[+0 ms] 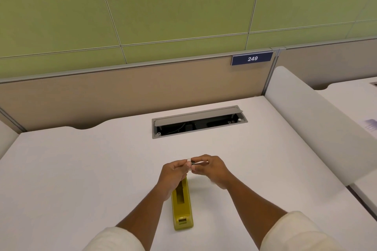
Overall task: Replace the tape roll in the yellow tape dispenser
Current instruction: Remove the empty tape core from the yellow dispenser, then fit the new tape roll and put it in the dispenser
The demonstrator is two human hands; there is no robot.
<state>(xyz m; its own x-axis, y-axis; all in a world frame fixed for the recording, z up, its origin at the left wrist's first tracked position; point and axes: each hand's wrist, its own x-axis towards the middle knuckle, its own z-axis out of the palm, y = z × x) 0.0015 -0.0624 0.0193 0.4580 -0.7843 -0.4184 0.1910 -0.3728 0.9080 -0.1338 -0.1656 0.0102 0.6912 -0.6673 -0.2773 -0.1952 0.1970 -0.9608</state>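
Yellow dispenser (182,208) lies mid-tabletop near the front edge, long axis running front to back, roll bay open and empty. Both hands are raised just beyond its far end: left hand (175,171) and right hand (210,168) pinch a small roll (190,164), white with a dark core, together. Left grip looks nearer the bay.

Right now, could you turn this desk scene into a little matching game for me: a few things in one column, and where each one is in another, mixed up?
Things:
1. yellow tape dispenser
2. small white and black piece
3. number sign 249
4. cable hatch

Places:
A. on the partition, upper right
B. pinched between both hands
C. sunk in the desk, lid open
D. lying on the desk under the hands

Pairs: 1-D, 2-B, 3-A, 4-C
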